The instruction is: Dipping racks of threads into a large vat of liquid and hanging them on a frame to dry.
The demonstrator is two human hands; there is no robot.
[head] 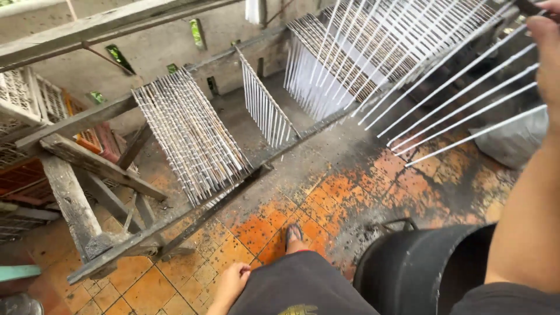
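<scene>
My right hand [547,58] is raised at the top right and grips a frame of several thin white rods [466,96] that fan out to the left and downward. My left hand [232,284] hangs low beside my dark shorts, fingers curled and holding nothing. Below the rods, a wooden rack [87,116] carries flat bundles of white rods [189,134], with another upright bundle [265,105] and a large tilted set [373,46] farther back. My foot in a sandal [293,236] stands on the orange tiled floor.
A black round drum [420,271] stands at my right leg. A grey sack [516,140] lies at the far right. Stacked crates [35,105] sit at the left behind the rack's wooden beams. The tiles [326,198] are stained dark with soot.
</scene>
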